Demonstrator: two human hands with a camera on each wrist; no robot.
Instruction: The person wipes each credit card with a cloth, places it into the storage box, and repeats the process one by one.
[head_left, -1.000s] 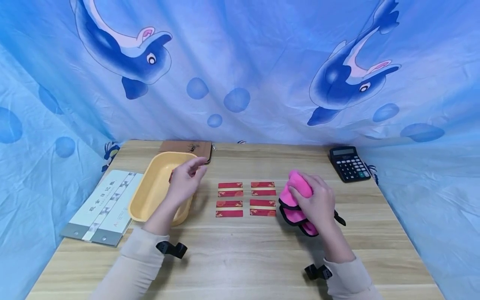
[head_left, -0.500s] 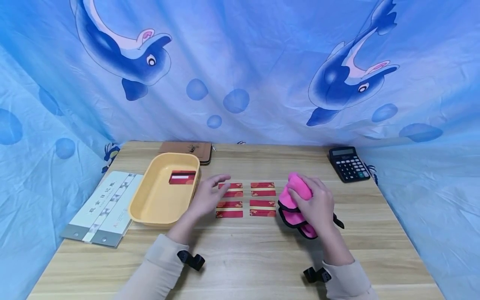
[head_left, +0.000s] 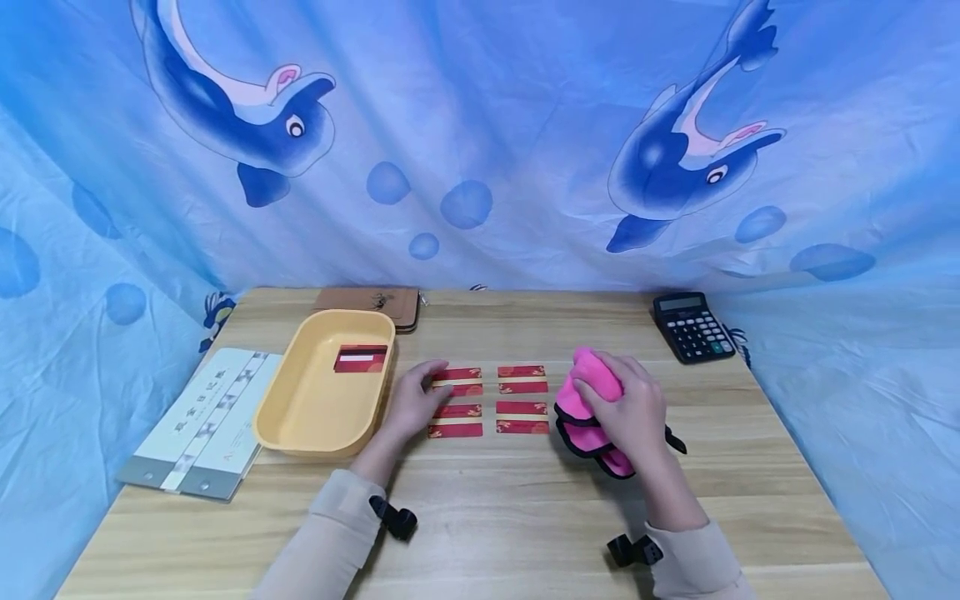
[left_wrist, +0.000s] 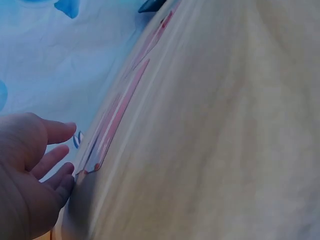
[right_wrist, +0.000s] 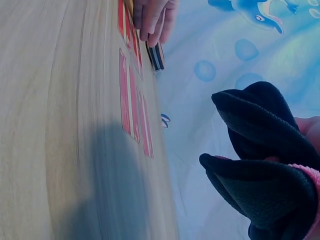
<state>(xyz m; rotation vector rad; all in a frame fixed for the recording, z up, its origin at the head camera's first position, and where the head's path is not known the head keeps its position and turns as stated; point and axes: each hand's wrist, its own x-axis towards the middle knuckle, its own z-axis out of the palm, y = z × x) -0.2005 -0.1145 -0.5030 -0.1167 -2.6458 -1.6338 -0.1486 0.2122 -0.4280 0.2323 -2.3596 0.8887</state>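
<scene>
Red cards with gold bands lie in two rows of two on the wooden table. In the head view my left hand [head_left: 411, 403] hovers at the left end of the upper left card [head_left: 467, 375], fingers partly over it. The left wrist view shows its thumb and fingers apart, with nothing between them. My right hand [head_left: 639, 410] grips a bunched pink cloth item [head_left: 597, 382] with black edging, right of the upper right card [head_left: 522, 372] and lower right card [head_left: 522, 408]. Its dark folds [right_wrist: 260, 190] fill the right side of the right wrist view.
Left of the cards stands a yellow plastic basin [head_left: 315, 417], with a red card [head_left: 361, 358] bearing a dark stripe inside. A brown wallet [head_left: 367, 298] lies behind it, a white-and-grey booklet [head_left: 202, 417] at far left. A black calculator [head_left: 693, 327] sits at back right.
My left hand has moved right, from over the basin to the upper left card, uncovering the red card in the basin. My right hand stays in place with the pink cloth item.
</scene>
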